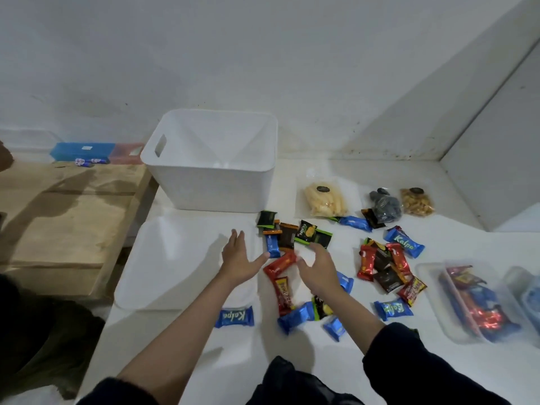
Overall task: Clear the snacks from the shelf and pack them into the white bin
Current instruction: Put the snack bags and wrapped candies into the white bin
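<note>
The white bin (187, 182) stands empty at the back of the white shelf surface (292, 361), with its white lid (169, 264) lying flat in front of it. Many small snack packets lie scattered to the right of the lid: a black and green pile (292, 233), red packets (279, 266), blue Kalpa packets (235, 316). My left hand (238, 258) hovers open over the lid's right edge. My right hand (317, 267) hovers open just above the red and black packets, holding nothing.
Clear bags of chips (324, 200), dark sweets (384, 207) and nuts (416, 201) lie at the back right. A clear tub (432, 305) with more packets sits at the right edge. A wooden surface (64, 217) lies lower on the left.
</note>
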Demonstrator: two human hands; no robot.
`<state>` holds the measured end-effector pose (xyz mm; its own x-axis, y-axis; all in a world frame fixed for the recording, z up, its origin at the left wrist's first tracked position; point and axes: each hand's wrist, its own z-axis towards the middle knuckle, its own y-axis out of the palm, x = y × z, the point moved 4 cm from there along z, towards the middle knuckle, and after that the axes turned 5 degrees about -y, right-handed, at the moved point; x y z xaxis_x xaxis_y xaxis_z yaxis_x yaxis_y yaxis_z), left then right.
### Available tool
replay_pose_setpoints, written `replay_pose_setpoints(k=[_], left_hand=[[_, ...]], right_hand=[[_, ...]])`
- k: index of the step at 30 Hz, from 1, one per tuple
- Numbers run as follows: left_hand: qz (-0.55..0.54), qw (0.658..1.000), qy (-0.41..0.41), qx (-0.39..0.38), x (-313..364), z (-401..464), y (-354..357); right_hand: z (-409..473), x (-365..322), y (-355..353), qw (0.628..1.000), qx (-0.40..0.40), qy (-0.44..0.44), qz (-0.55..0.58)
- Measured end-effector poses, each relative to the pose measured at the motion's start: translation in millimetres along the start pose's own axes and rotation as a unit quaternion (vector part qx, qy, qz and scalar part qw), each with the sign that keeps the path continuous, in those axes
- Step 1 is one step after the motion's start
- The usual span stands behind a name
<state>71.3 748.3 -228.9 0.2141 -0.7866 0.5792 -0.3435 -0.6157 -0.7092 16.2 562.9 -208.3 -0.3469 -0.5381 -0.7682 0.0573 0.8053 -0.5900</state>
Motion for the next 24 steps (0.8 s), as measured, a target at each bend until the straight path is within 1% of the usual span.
replay_pose_setpoints(k=[5, 8, 10, 12, 17, 20, 22, 24], left_hand=[[-0.046, 0.999, 0.025, 0.004, 81.5, 23.3, 27.3], [-0.088, 0.996, 0.000, 0.003, 125.2, 37.3, 45.9], [-0.110, 0.993, -0.028, 0.012, 149.0, 53.9, 56.4], [-0.128, 0.989, -0.073, 0.019, 167.7, 76.1, 70.6], [-0.204, 0.960, -0.184, 0.054, 200.3, 120.1, 98.3], [-0.212, 0.943, -0.244, 0.073, 202.1, 136.0, 109.6], [-0.190, 0.943, -0.261, 0.077, 200.4, 143.1, 114.4], [-0.190, 0.944, -0.260, 0.078, 202.1, 149.0, 116.9]], right_hand=[[36.8, 40.2, -85.6, 0.999, 0.046, 0.022, -0.010], [62.4, 67.8, -139.3, 0.996, 0.083, 0.030, -0.014], [84.0, 84.9, -171.9, 0.993, 0.113, 0.041, 0.004], [111.6, 105.7, -203.9, 0.989, 0.135, 0.055, 0.021], [200.4, 164.3, -265.2, 0.982, 0.161, 0.099, -0.024], [227.6, 169.0, -290.3, 0.972, 0.179, 0.146, -0.036], [245.5, 181.5, -294.1, 0.971, 0.164, 0.173, -0.025], [255.6, 193.0, -293.5, 0.972, 0.128, 0.195, -0.027]])
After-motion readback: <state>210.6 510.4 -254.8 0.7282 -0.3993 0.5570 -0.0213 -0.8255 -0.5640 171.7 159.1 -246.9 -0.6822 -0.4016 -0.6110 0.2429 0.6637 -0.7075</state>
